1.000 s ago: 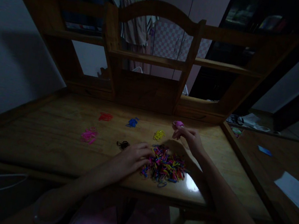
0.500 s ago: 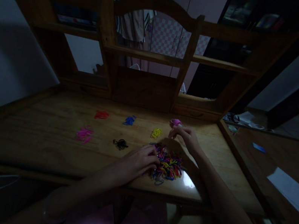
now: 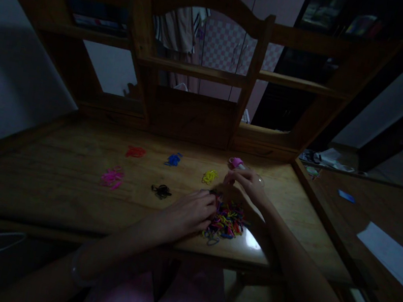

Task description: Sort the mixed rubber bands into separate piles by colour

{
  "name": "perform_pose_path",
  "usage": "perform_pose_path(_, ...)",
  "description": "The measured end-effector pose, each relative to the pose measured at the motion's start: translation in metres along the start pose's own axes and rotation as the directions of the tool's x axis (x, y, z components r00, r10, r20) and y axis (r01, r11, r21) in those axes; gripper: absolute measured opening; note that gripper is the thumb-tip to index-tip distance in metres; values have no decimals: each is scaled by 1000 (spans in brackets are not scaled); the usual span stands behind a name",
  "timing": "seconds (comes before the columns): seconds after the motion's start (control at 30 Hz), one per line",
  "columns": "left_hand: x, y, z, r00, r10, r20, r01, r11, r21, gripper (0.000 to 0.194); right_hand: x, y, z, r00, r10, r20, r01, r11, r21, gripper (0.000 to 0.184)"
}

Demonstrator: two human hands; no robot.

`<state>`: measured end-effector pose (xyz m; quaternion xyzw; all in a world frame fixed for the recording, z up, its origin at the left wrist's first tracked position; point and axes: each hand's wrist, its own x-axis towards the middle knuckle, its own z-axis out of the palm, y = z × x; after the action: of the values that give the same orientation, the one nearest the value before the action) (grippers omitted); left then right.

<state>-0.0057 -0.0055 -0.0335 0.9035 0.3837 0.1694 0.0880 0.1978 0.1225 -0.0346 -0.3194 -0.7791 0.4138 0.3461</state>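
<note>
A mixed pile of small coloured rubber bands (image 3: 229,221) lies near the front edge of the desk. My left hand (image 3: 193,212) rests at the pile's left side, its fingers curled into the bands and the fingertips hidden. Just beyond the pile, my right hand (image 3: 251,186) is closed in a pinch above the desk; whatever is between the fingertips is too small to make out. Sorted by colour, little heaps lie farther back: red bands (image 3: 135,152), blue bands (image 3: 173,159), yellow bands (image 3: 209,176), pink bands (image 3: 112,177) and black bands (image 3: 161,191).
Behind my right hand lies a container with a pink top (image 3: 236,162), partly covered. A wooden shelf unit (image 3: 199,72) rises along the back of the desk. On the brown surface to the right are a white sheet (image 3: 394,260) and a small blue card (image 3: 346,196).
My left hand has slid right, deeper into the mixed pile, uncovering the black bands. My right hand has come slightly closer to it, still pinched. The view has shifted a little.
</note>
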Motion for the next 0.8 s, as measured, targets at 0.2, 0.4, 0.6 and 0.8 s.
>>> perform_pose_path(0.2, -1, -6, -9, 999, -48, 20, 50, 996, -78, 1, 1, 2, 1, 1000, -3, -5, 3, 1000, 22, 38)
perform_pose_path(0.4, -5, -12, -22, 980, -198, -15, 184, 934, -305, 10, -1, -5, 2, 1000, -11, -18, 11, 1000, -21, 39)
perform_pose_path(0.6, -6, -22, -16, 916, -401, -13, 320, 749, -580, 20, -1, -5, 1, 999, -31, -9, 30, 999, -24, 37)
perform_pose_path(0.8, -7, -25, -8, 852, -506, 137, 387, 432, -815, 32, -1, -3, 1, 1000, -7, -14, 7, 1000, -20, 39)
